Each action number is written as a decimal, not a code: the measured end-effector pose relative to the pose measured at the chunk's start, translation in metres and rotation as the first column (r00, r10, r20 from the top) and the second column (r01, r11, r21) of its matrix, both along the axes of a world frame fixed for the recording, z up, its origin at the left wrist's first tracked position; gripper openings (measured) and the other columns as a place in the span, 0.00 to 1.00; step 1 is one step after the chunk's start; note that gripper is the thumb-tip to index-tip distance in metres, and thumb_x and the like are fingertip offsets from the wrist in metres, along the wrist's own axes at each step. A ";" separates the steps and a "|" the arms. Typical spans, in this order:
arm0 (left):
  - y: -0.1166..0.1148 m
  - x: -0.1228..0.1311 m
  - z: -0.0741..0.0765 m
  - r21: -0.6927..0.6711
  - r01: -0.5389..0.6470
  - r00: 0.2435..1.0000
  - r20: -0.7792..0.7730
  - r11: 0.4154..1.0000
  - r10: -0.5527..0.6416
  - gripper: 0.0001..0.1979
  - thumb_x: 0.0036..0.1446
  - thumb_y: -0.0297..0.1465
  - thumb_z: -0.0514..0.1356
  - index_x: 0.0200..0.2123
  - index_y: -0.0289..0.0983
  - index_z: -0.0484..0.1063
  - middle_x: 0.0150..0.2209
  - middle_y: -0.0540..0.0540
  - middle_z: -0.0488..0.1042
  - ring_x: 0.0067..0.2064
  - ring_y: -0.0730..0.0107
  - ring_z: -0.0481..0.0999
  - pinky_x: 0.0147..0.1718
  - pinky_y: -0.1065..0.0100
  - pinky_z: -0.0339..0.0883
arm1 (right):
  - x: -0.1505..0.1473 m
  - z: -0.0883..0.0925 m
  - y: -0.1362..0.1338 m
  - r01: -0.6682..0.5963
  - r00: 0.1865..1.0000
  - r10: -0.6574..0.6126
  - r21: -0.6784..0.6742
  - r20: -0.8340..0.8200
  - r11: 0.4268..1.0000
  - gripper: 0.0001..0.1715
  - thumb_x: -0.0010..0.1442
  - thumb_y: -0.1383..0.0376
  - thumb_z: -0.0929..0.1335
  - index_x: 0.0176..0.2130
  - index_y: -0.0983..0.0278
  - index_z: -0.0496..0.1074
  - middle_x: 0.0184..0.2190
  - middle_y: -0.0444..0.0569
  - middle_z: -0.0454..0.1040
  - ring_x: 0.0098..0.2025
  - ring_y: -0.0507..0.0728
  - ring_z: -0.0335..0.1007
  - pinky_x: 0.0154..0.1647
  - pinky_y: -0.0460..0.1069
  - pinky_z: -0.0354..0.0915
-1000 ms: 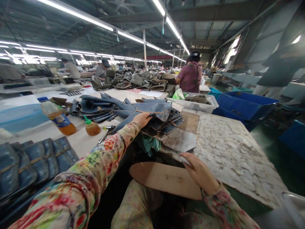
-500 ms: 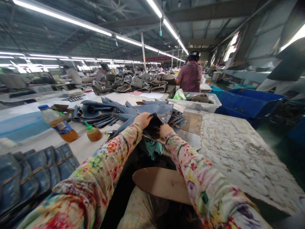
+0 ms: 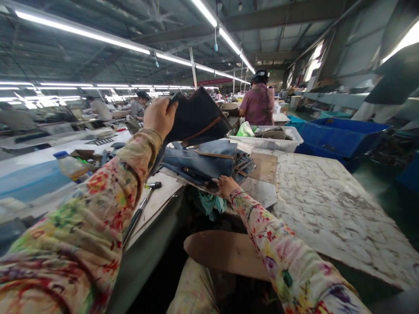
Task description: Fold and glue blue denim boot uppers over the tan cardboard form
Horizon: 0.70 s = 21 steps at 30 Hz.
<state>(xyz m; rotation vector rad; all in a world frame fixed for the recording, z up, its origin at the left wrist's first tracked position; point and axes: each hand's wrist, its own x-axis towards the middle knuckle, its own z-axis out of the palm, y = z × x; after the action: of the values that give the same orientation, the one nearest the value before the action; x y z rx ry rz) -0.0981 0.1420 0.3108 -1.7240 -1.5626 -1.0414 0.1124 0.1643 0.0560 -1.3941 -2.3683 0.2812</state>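
My left hand (image 3: 161, 115) is closed on a dark blue leather piece (image 3: 196, 117) with a brown strip along its seam, holding it up above the table. The piece hangs to the right of the hand, its dark side toward me. Below it lies a stack of blue leather pieces (image 3: 216, 159) with brown edging at the table's front edge. My right hand (image 3: 227, 186) is low at the stack's near edge, touching it, fingers slightly apart. A hammer (image 3: 144, 205) lies on the table under my left forearm.
A brown board (image 3: 225, 253) spans above my lap. Left stand a bottle (image 3: 70, 165) and a blue translucent tub (image 3: 29, 174). A white bin (image 3: 281, 141) and blue crates (image 3: 343, 137) stand right. Teal cloth (image 3: 211, 205) hangs below the edge. A person in purple (image 3: 258, 104) works ahead.
My left hand has risen and moved left, lifting the leather piece off the stack. My right hand has let go of the piece and dropped slightly at the stack's edge.
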 end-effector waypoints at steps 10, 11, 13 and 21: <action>-0.090 0.056 0.064 0.178 0.133 0.989 -0.094 0.975 -0.118 0.21 0.58 0.40 0.47 0.34 0.26 0.69 0.31 0.52 0.67 0.44 0.58 0.72 0.41 0.58 0.60 | 0.075 0.037 -0.065 0.217 0.453 -0.131 -0.033 -0.882 0.976 0.30 0.58 0.50 0.59 0.57 0.59 0.56 0.47 0.49 0.67 0.34 0.48 0.66 0.21 0.40 0.59; -0.093 0.059 0.063 0.153 0.182 0.983 -0.062 0.971 -0.174 0.24 0.57 0.41 0.45 0.34 0.26 0.69 0.30 0.54 0.65 0.44 0.58 0.72 0.41 0.59 0.60 | 0.085 0.044 -0.073 0.184 0.287 -0.110 -0.058 -0.952 0.981 0.32 0.54 0.50 0.63 0.56 0.57 0.58 0.50 0.47 0.66 0.35 0.48 0.66 0.20 0.39 0.58; -0.099 0.064 0.055 0.142 0.289 0.956 0.007 0.947 -0.293 0.28 0.55 0.42 0.38 0.35 0.26 0.68 0.28 0.56 0.62 0.45 0.59 0.71 0.40 0.59 0.59 | 0.106 0.054 -0.085 0.148 0.049 -0.104 -0.096 -0.993 0.984 0.32 0.49 0.52 0.69 0.52 0.55 0.62 0.53 0.46 0.63 0.38 0.47 0.65 0.19 0.38 0.57; -0.120 0.042 -0.023 0.235 0.565 0.712 0.345 0.791 -0.611 0.15 0.58 0.36 0.47 0.36 0.31 0.66 0.31 0.58 0.66 0.48 0.70 0.70 0.44 0.69 0.61 | 0.138 0.062 -0.119 -0.028 -0.064 -0.302 -0.301 -0.951 0.953 0.14 0.42 0.62 0.73 0.31 0.63 0.71 0.37 0.51 0.74 0.41 0.55 0.70 0.30 0.48 0.66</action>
<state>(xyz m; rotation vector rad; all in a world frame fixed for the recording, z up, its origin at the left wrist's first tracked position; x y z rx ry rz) -0.0560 0.0219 0.2877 -2.0790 -1.1315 -1.8762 0.2508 0.0458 0.1180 -0.8262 -0.8281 1.1240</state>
